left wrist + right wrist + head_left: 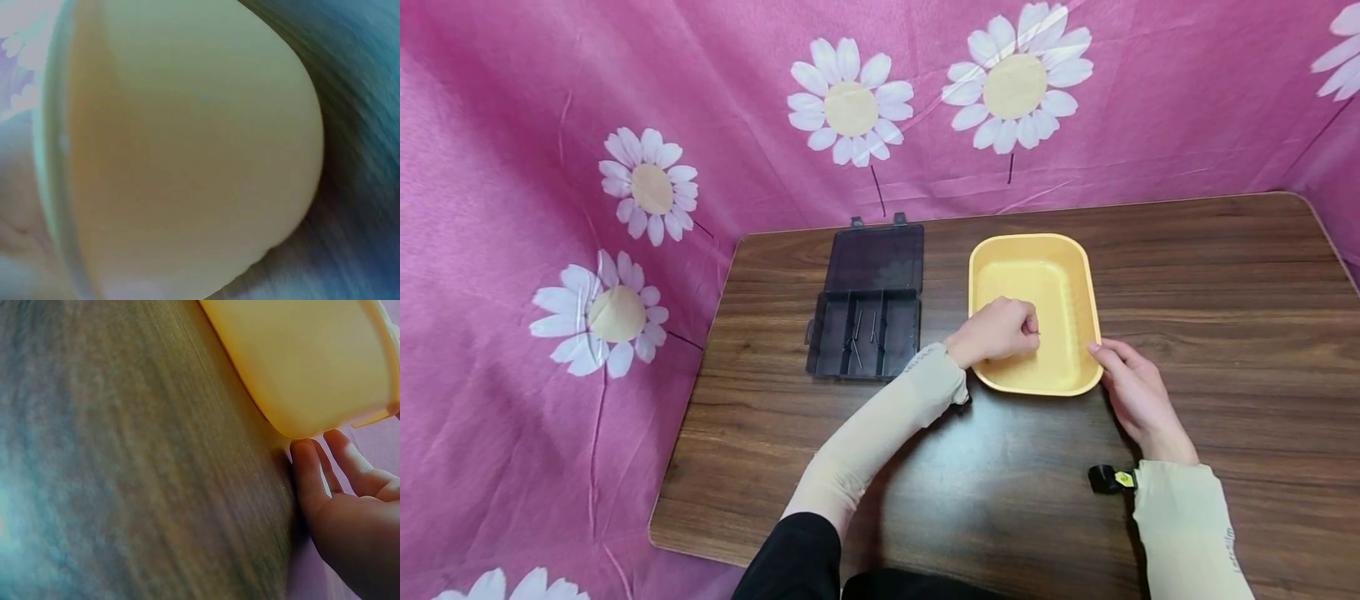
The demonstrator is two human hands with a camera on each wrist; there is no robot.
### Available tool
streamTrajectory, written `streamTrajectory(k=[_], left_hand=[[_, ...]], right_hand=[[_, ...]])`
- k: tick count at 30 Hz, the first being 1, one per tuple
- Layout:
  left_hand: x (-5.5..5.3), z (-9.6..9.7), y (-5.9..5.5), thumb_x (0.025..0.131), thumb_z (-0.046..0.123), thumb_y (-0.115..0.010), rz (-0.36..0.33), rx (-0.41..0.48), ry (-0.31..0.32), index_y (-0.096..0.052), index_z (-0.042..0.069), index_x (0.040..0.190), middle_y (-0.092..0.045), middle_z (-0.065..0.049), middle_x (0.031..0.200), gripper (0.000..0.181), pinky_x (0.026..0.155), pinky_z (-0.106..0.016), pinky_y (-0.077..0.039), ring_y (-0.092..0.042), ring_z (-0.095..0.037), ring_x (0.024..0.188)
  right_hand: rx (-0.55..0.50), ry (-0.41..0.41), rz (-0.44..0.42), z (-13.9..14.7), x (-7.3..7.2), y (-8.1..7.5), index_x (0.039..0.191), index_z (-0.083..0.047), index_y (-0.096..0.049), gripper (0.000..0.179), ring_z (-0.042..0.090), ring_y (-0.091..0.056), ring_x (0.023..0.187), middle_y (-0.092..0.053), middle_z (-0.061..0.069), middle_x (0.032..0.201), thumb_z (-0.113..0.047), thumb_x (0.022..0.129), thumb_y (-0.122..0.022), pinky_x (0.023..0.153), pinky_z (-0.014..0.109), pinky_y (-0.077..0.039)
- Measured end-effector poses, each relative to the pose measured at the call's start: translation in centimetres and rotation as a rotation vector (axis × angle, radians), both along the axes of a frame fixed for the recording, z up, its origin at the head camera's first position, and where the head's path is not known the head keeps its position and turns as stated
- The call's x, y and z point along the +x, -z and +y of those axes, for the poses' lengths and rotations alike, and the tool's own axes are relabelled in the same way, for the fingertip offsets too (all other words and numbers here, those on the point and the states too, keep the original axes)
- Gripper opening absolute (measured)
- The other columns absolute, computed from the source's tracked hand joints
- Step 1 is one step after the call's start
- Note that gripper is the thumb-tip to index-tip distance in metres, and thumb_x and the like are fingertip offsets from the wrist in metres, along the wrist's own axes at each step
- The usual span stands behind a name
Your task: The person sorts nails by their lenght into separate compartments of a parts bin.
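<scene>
A yellow plastic basin (1060, 287) stands on the table. My left hand (1006, 327) reaches over its left rim with the fingers curled inside it. At the fingertips shows a tiny dark tip, seemingly of something thin pinched there; its kind is too small to tell. The left wrist view shows mostly the basin's blurred outer wall (200, 156). At the basin's right front, my right hand (1138, 392) holds the rim, thumb at the edge. In the right wrist view its fingers (306, 472) touch the outside of the basin.
Left of the basin lies a dark compartment box (848, 375), its lid (876, 258) folded back. Several thin metal pins (873, 327), perhaps nails, lie in the middle compartment. A pink flowered cloth (737, 108) hangs behind the wooden table (760, 433).
</scene>
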State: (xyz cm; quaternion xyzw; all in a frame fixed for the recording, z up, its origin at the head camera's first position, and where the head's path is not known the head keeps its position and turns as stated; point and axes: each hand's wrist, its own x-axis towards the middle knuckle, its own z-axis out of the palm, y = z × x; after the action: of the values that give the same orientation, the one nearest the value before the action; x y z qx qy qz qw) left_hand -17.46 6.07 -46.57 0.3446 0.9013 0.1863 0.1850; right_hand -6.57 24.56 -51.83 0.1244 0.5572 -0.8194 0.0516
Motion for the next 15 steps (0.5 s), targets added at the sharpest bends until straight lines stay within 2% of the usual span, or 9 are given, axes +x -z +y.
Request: streamTrajectory(k=[6, 10, 15], left_hand=[[-0.13, -0.08, -0.24, 0.077, 0.022, -0.063, -0.147, 0.177, -0.111, -0.064, 0.019, 0.079, -0.061, 0.012, 0.069, 0.004, 0.062, -0.007, -0.041, -0.054, 0.003, 0.064], [-0.1, -0.21, -0.4, 0.077, 0.019, -0.063, -0.272, 0.251, -0.192, -0.065, 0.018, 0.08, -0.063, 0.01, 0.068, 0.004, 0.059, -0.01, -0.044, -0.056, 0.002, 0.063], [0.0, -0.46, -0.36, 0.078, 0.014, -0.062, -0.434, 0.378, -0.247, -0.065, 0.012, 0.082, -0.065, 0.003, 0.067, 0.005, 0.056, -0.015, -0.046, -0.059, -0.003, 0.061]], right_hand=[[0.004, 0.0, -0.003, -0.03, -0.02, 0.01, 0.099, -0.013, -0.062, 0.013, -0.002, -0.057, 0.09, -0.055, -0.005, 0.102, -0.017, 0.087, -0.058, 0.074, 0.01, -0.046], [-0.005, 0.003, 0.005, -0.03, -0.03, 0.06, 0.098, -0.012, -0.062, 0.013, -0.002, -0.057, 0.09, -0.055, -0.005, 0.102, -0.016, 0.087, -0.058, 0.075, 0.01, -0.046], [-0.011, 0.004, 0.012, -0.03, -0.05, 0.1, 0.098, -0.012, -0.062, 0.012, -0.001, -0.057, 0.089, -0.055, -0.004, 0.101, -0.015, 0.087, -0.057, 0.074, 0.011, -0.047]])
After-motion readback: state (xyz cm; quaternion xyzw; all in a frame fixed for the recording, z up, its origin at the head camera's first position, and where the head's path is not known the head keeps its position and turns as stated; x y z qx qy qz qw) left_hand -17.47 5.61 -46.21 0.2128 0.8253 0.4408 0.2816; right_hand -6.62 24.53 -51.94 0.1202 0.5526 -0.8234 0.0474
